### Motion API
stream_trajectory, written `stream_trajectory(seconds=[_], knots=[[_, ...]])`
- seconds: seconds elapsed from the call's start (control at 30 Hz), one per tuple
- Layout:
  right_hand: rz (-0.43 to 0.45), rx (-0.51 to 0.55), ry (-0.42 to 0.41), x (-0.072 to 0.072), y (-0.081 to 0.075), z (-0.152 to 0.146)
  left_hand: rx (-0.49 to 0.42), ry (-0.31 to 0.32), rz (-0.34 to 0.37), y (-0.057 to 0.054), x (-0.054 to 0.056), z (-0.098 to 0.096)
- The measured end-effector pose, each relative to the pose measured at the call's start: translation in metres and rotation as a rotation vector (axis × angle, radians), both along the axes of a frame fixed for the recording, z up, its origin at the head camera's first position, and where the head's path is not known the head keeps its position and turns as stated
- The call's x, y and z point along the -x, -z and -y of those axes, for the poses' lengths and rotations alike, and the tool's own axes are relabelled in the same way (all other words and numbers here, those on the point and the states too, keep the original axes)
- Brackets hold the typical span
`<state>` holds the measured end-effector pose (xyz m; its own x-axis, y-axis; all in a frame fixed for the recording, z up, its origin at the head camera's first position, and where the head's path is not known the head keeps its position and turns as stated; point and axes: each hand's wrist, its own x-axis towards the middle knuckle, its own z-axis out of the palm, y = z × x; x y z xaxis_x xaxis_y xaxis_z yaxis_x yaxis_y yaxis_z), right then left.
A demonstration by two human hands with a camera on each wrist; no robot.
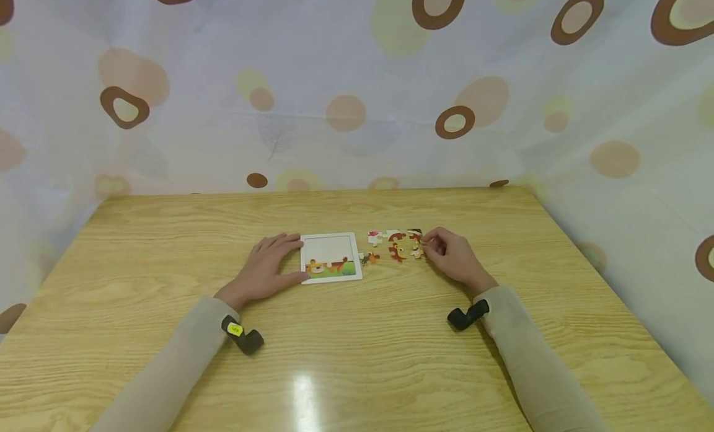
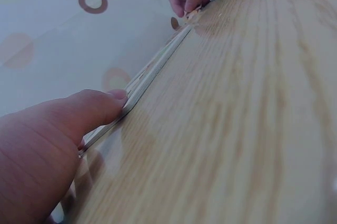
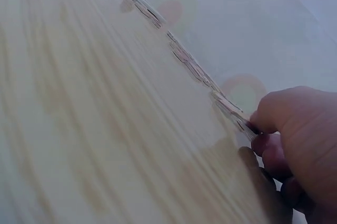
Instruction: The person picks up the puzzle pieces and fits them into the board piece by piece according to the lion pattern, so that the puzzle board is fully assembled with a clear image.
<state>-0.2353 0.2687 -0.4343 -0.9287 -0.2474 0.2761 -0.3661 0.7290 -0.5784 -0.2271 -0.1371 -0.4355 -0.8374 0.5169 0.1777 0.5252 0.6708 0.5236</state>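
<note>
A white-rimmed jigsaw tray [image 1: 334, 281] lies flat on the table, its lower part filled with pieces that show an orange animal's face on green. Along the tray's left side rests my left hand [image 1: 270, 268], fingers spread, with the thumb [image 2: 102, 107] on the rim at the near corner. To the right of the tray, several loose jigsaw pieces [image 1: 397, 252] with brown, orange and white print lie close together. My right hand [image 1: 454, 257] pinches the edge of a jigsaw piece [image 1: 417, 251] at the right end of this group, between thumb and forefinger; the fingertips partly hide it.
The wood-grain table [image 1: 357, 345] reaches back to a white curtain [image 1: 312, 79] with brown and beige circles, which also hangs along both sides. A black wrist camera [image 1: 242, 336] is on the left sleeve and another camera [image 1: 467, 315] on the right one.
</note>
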Motion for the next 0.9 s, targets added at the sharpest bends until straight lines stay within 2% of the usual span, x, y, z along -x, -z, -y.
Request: stream_trajectory(seconds=[0.47,0.77,0.9], knots=[[-0.014,-0.008,0.051,-0.0012,-0.0046,0.0010,0.002,-0.001,-0.005,0.0019,0.0016,-0.0005],[-0.004,0.011,0.042,-0.0014,-0.0018,0.0050,0.002,0.000,-0.003,0.0016,0.0008,-0.0004],[-0.029,0.022,0.031,0.0011,-0.0003,0.0085,0.009,-0.001,-0.001,0.0016,0.0013,-0.0004]])
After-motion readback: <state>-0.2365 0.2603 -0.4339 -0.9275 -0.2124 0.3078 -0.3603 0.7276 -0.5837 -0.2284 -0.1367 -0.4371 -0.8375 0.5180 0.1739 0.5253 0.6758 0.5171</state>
